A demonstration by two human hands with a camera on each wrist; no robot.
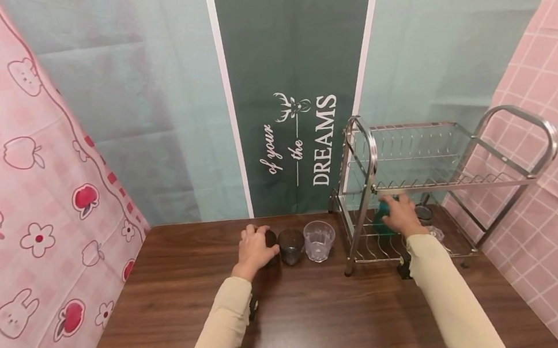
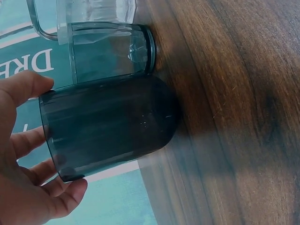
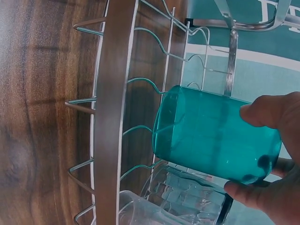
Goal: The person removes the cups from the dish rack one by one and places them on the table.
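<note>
My left hand grips a dark smoky cup by its rim, thumb on one side and fingers on the other. The cup stands at the left end of a row, beside a grey see-through cup and a clear faceted cup. Inside the lower level of the metal dish rack, my right hand holds a teal cup near its rim, between thumb and fingers. The teal cup's base is close over the rack's wavy wires.
Next to the teal cup, a patterned clear glass and a clear cup sit in the rack. The rack's upper shelf passes above my right hand. A wooden table lies below, with a green curtain behind and pink cloths at both sides.
</note>
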